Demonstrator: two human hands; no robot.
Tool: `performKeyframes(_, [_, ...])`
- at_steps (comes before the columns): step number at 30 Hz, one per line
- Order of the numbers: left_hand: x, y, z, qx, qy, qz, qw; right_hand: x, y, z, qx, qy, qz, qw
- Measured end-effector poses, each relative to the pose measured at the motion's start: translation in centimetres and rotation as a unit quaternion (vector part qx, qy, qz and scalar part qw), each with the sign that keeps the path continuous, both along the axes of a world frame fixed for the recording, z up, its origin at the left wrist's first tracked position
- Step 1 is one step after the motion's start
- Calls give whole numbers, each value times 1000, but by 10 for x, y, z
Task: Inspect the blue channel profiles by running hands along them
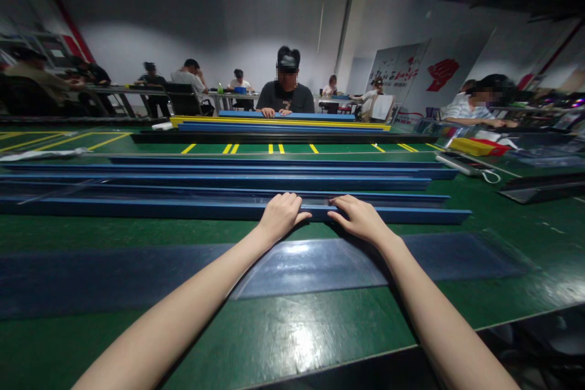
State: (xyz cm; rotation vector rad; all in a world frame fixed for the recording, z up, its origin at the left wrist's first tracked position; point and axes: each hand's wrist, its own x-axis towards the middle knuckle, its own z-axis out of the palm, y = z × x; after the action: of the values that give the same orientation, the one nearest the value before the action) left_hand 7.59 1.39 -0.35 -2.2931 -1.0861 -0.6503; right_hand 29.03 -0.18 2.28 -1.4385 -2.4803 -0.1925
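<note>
A long blue channel strip (411,216) lies across the green table in front of me. My left hand (282,216) grips it near the middle, thumb on the near side and curled fingers over the top. A short way to the right, my right hand (359,217) holds the same strip in a like manner, its thumb pointing left. The fingertips of both hands are partly hidden behind the strip. Between my forearms and under them, a long clear plastic sheet (311,265) rests flat on the table. More blue strips (365,181) lie parallel just beyond my hands.
Farther off are a black strip (274,138) and a yellow strip (320,124). A person (287,88) sits opposite with both hands on a blue strip. At right lie a white device with a strap (461,164) and a dark channel piece (543,187). Other people sit behind.
</note>
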Motion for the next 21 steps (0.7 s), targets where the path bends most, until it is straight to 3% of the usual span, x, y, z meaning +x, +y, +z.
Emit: performKeyframes(21, [0, -1, 0, 16, 7, 15, 1000, -1, -1, 0, 44, -24, -5, 999])
